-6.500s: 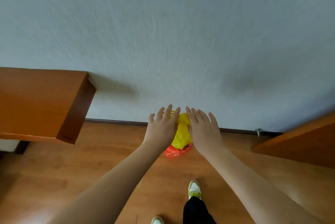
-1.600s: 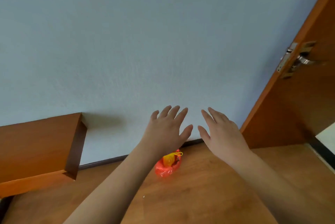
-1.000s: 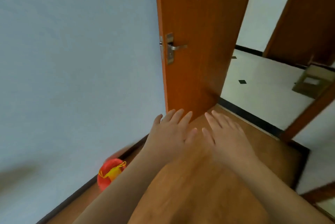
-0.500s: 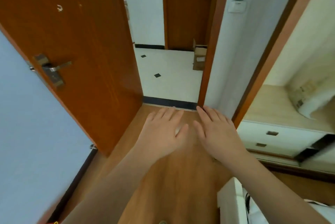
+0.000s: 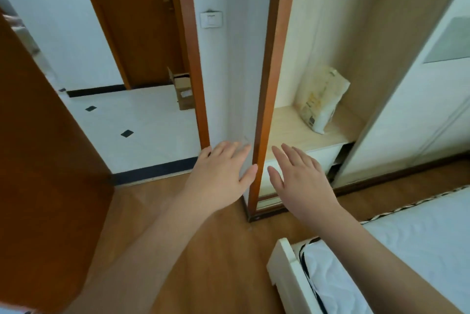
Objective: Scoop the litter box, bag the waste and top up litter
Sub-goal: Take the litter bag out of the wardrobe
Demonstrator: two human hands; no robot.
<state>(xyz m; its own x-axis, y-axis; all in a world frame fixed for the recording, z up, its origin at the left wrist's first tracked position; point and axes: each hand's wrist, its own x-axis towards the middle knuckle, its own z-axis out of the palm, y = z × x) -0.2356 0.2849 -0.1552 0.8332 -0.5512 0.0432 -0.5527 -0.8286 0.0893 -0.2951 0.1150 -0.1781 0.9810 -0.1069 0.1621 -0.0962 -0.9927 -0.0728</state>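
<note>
My left hand (image 5: 223, 171) and my right hand (image 5: 300, 173) are held out side by side in front of me, palms down, fingers straight, holding nothing. A cream and yellow bag (image 5: 321, 100), possibly the litter, leans upright on a light wooden shelf (image 5: 292, 128) inside an open wardrobe, up and to the right of my right hand. The tied orange and yellow waste bag is out of view, and no litter box shows.
An open brown door (image 5: 38, 148) fills the left side. Beyond the doorway lies a white tiled floor (image 5: 142, 120) with a cardboard box (image 5: 184, 91). A white mattress (image 5: 412, 245) and its frame corner stand at the lower right. The wardrobe's sliding door (image 5: 417, 90) rises at the right.
My view has swung right, away from the wall and the waste bag on the floor, past the door to the wardrobe. Both hands stay empty and outstretched.
</note>
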